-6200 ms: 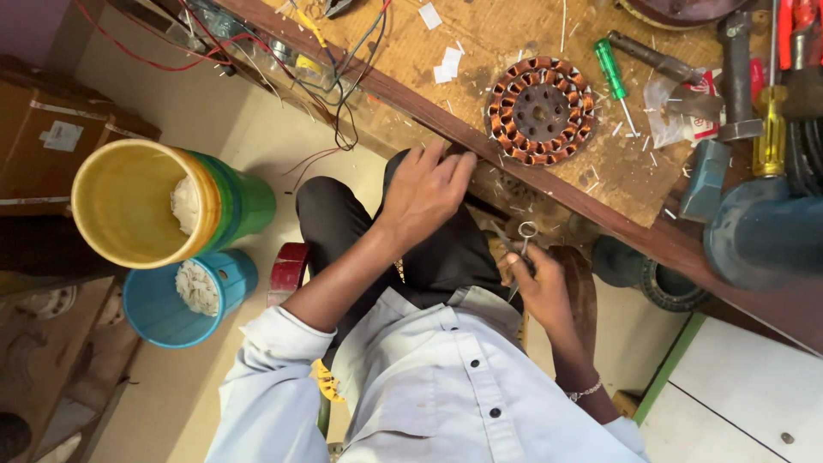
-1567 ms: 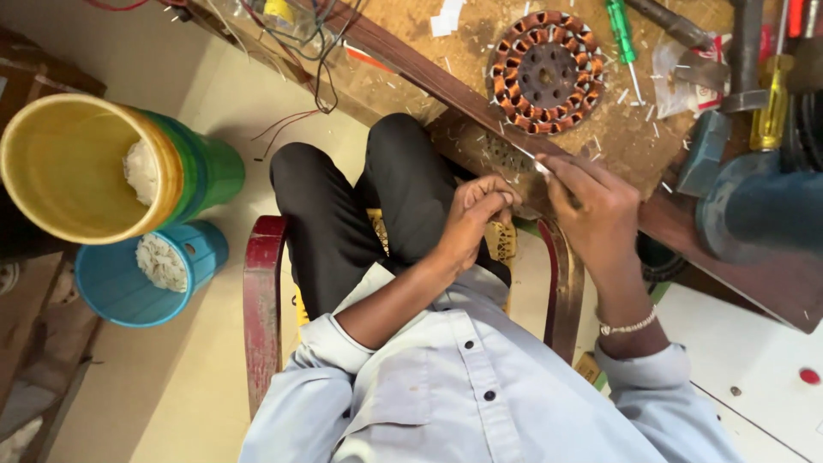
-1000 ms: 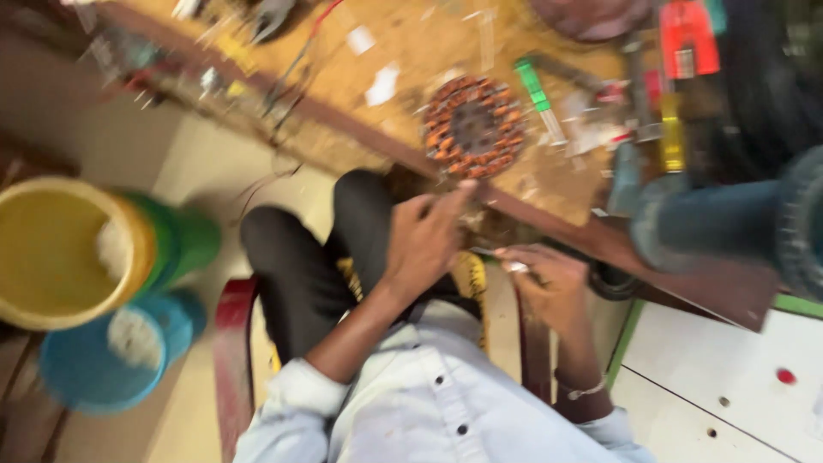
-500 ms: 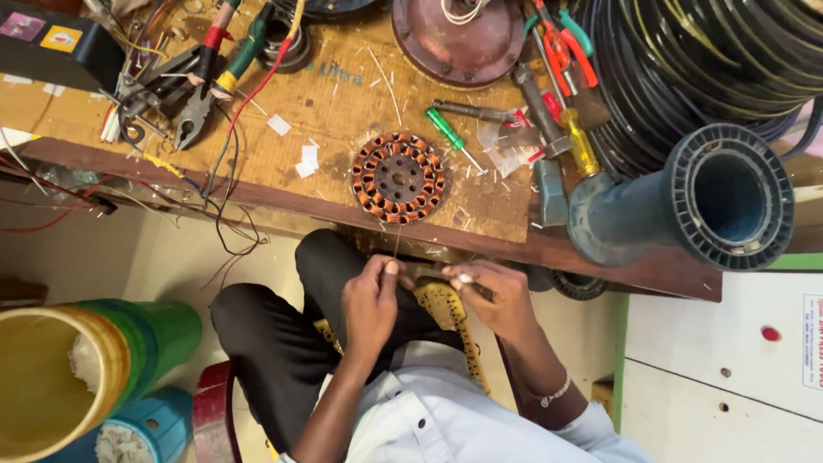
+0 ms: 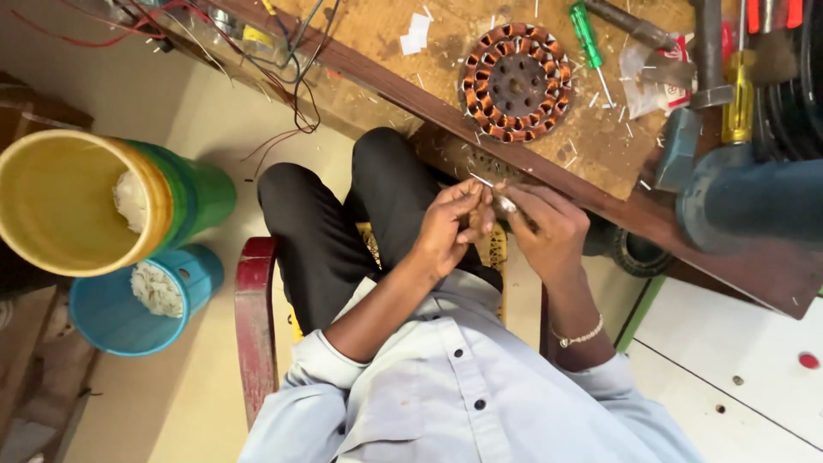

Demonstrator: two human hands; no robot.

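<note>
My left hand (image 5: 450, 227) and my right hand (image 5: 549, 231) meet over my lap, just below the edge of the wooden workbench (image 5: 600, 184). The left fingers pinch a thin white strip (image 5: 482, 181) that pokes up from them. The right fingers close on a small metal piece (image 5: 507, 204) touching that strip; its shape is too small to tell. A bracelet sits on my right wrist. On the bench above the hands lies a round motor stator (image 5: 517, 81) with copper windings.
On the bench lie a green screwdriver (image 5: 587, 30), a yellow-handled screwdriver (image 5: 739, 103), a hammer, paper scraps and tangled wires (image 5: 287, 51). A wide grey pipe (image 5: 754, 201) lies at the right. A yellow-green bucket (image 5: 184, 193) and a blue bucket (image 5: 111, 317) stand left of the red chair arm (image 5: 255, 326).
The view has swung and closed in, so the bench's far tools and cable coil have left the picture. Both hands stay together over the lap, still working the small piece.
</note>
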